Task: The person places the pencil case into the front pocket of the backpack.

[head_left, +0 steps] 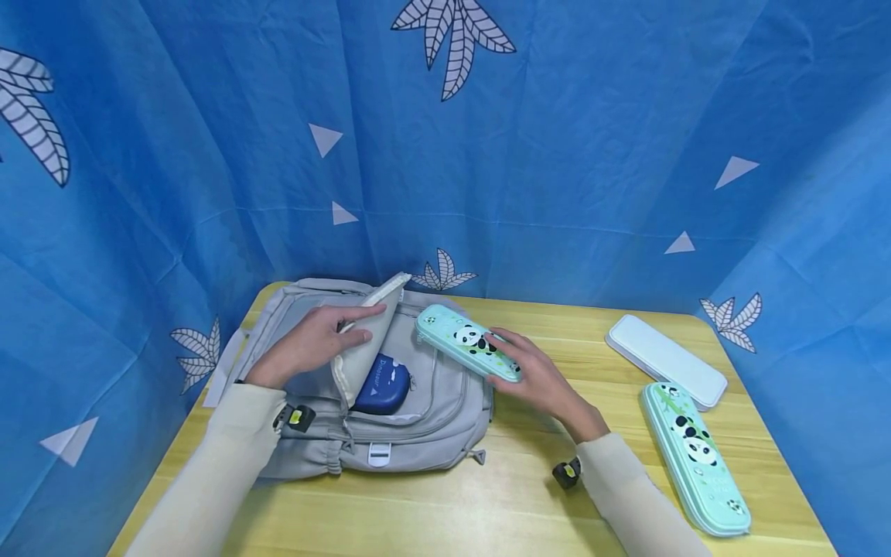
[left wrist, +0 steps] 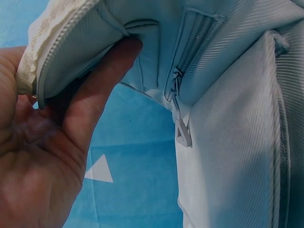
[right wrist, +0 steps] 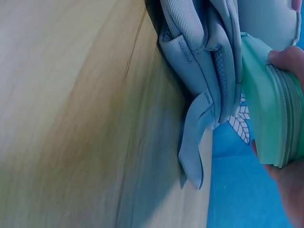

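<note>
The dark blue case [head_left: 379,384] in the backpack pocket beside my left hand [head_left: 309,340] bears white lettering, apparently "Dinosaur"; other printing is illegible.

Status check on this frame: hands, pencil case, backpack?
Left hand holds backpack flap open. Right hand grips panda pencil case over grey backpack. Blue case already sits in the opening.

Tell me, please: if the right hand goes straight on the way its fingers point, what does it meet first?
Probably the grey backpack: the right hand, gripping the panda pencil case, points left-forward toward its open pocket. Depth is unclear.
</note>
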Motion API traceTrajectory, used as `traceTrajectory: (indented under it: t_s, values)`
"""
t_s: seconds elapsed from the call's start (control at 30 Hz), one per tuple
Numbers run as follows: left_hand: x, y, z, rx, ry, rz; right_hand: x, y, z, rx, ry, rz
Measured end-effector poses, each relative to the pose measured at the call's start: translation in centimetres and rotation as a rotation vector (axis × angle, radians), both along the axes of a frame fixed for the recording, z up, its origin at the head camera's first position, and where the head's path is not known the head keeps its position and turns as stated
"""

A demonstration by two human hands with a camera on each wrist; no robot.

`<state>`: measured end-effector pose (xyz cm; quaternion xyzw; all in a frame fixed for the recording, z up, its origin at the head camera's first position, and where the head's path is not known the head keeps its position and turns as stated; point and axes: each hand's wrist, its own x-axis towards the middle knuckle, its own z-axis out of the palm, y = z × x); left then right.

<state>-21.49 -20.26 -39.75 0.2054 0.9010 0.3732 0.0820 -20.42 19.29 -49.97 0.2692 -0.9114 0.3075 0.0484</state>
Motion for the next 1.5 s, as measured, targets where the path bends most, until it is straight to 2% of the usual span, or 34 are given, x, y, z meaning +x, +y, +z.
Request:
traceTrajectory:
  t_s: [0.33, 0.57, 1.0, 1.5]
  values:
    - [0.1, 0.0, 0.0, 0.001, -0.004, 0.003, -0.6, -1.2, 0.2, 0.007, -0.013, 0.048]
    - [0.1, 0.0, -0.1, 0.023, -0.053, 0.008, -0.8, -2.0, -0.1, 0.003, -0.014, 0.084]
    - [0.1, 0.0, -0.1, 0.036, -0.061, 0.002, -1.4, -3.8, 0.0, 0.010, -0.047, 0.137]
    - [-0.1, 0.1, -0.1, 0.022, -0.033, -0.004, -2.4, -5.5, 0.2, 0.035, -0.074, 0.219]
